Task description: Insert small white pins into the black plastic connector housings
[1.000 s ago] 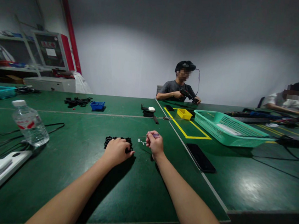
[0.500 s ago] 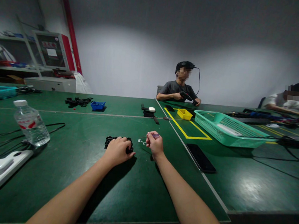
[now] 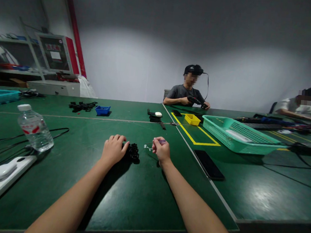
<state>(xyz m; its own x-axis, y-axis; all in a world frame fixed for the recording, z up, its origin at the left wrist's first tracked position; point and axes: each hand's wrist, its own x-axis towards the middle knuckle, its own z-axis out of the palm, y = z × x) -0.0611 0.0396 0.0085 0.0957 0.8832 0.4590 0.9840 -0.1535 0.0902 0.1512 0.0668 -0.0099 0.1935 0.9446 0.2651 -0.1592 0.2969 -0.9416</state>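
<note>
My left hand [image 3: 113,150] rests over the left part of a cluster of small black parts [image 3: 133,152], its fingers bent around that side; what lies beneath the palm is hidden. To the right, my right hand [image 3: 160,150] is closed in a pinch on a thin tool with a purplish handle [image 3: 162,142]. The tool's slim tip points left, above some tiny white pieces [image 3: 148,148] scattered on the green table [image 3: 135,199]. A gap of bare table separates the black parts from the white pieces.
On the left are a water bottle [image 3: 36,130] and a white power strip [image 3: 1,178] with cables. A blue tray [image 3: 102,111], yellow tray [image 3: 192,119] and green basket [image 3: 238,142] stand farther back. A phone [image 3: 208,164] lies right. Two people sit beyond.
My left hand has shifted left across the black parts, uncovering their right end. My right hand has stayed in nearly the same place with the tool.
</note>
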